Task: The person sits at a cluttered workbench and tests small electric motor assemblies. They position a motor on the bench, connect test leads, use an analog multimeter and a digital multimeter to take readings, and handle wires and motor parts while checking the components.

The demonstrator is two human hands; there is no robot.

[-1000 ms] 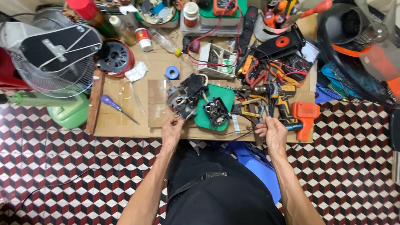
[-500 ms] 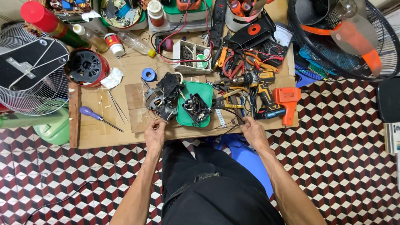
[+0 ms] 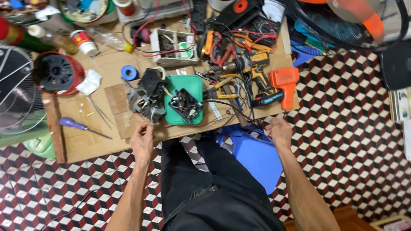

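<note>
Left hand (image 3: pixel 143 139) at the near edge of the low brown wooden table (image 3: pixel 107 68), fingertips touching the dark grey metal motor assembly (image 3: pixel 147 98); fingers curled against it, cannot tell whether they actually clamp it. The motor sits mid-table, near edge, just left of a green square plastic tray (image 3: pixel 188 83) holding a black wired part (image 3: pixel 185 105). Right hand (image 3: pixel 279 132) is off the table's near right corner, over the blue plastic stool (image 3: pixel 252 154), fingers closed around thin black wires (image 3: pixel 239 111) running back onto the table. Right of the tray: yellow-black cordless drill (image 3: pixel 261 83), orange pistol-shaped tool (image 3: pixel 284 81), a tangle of pliers and red leads. Left side: purple-handled screwdriver (image 3: pixel 79 126), blue tape roll (image 3: pixel 129 72), red round can with black motor core (image 3: pixel 58 72), wire fan guard (image 3: pixel 15 98). Floor is red, black and white cube-pattern tile (image 3: pixel 364 128).
</note>
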